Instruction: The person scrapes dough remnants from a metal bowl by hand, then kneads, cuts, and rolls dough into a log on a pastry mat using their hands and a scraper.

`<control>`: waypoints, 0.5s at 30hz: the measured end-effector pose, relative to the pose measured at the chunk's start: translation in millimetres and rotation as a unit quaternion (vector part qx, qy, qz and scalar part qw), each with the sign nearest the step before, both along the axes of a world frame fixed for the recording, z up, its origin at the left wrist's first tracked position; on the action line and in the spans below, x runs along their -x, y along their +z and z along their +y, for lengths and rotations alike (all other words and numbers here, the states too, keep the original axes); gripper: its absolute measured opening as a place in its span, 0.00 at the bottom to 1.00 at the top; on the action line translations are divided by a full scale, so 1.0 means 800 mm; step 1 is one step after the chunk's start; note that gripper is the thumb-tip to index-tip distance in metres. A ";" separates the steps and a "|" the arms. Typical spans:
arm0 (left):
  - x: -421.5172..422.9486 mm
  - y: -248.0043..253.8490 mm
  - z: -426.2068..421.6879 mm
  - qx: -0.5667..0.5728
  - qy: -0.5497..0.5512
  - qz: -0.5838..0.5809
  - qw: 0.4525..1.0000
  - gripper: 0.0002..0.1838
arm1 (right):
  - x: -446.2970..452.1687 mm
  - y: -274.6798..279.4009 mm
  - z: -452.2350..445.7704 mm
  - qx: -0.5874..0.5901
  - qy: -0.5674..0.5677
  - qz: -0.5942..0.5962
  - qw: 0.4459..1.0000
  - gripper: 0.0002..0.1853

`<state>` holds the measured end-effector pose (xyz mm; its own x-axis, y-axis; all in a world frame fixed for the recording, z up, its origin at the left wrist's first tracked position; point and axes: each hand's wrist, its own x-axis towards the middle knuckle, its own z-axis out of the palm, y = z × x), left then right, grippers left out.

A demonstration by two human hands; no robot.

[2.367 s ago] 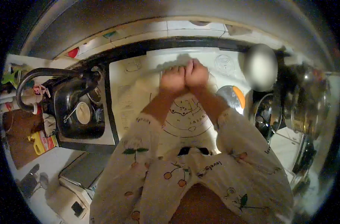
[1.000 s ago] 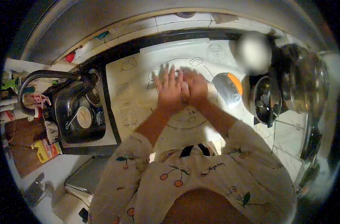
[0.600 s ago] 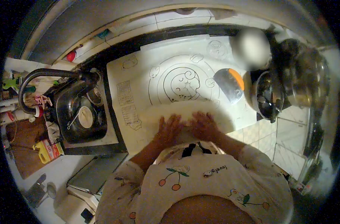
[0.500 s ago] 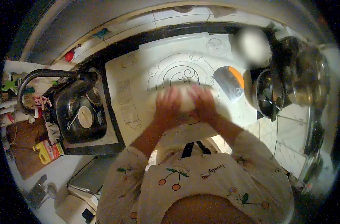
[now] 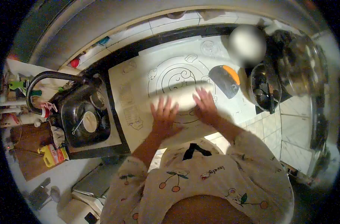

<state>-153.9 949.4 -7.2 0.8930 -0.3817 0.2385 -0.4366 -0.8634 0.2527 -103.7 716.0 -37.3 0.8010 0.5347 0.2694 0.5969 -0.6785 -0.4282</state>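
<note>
A thick, pale log of dough (image 5: 184,98) lies across a white printed baking mat (image 5: 140,67). My left hand (image 5: 164,114) rests with fingers spread on the near side of the dough's left part. Toward the dough's right end, my right hand (image 5: 206,105) lies flat, its fingers apart and touching the dough. Neither hand is wrapped around anything. To the right of my right hand, a dough scraper (image 5: 225,83) with an orange grip lies on the mat.
A black sink (image 5: 84,140) with a dark faucet (image 5: 39,76) is at the left, holding dishes. At the right stand a dark pan (image 5: 265,89) and a clear glass-like vessel (image 5: 302,74). A blurred white round object (image 5: 247,45) is at the back right.
My hands have moved apart and nearer to my body. More of the dough log shows between and beyond them. The whole view has shifted slightly.
</note>
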 end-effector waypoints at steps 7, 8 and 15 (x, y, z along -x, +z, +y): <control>0.047 -0.011 0.039 -0.002 0.012 0.007 1.000 0.46 | 0.065 0.050 -0.034 -0.037 -0.077 0.078 0.993 0.37; 0.029 -0.006 0.037 -0.004 0.030 0.000 1.000 0.46 | 0.053 0.056 -0.030 -0.084 -0.127 0.062 0.986 0.40; -0.077 0.053 0.036 0.005 0.079 0.214 0.974 0.34 | -0.031 0.029 -0.018 -0.251 -0.145 0.326 0.900 0.35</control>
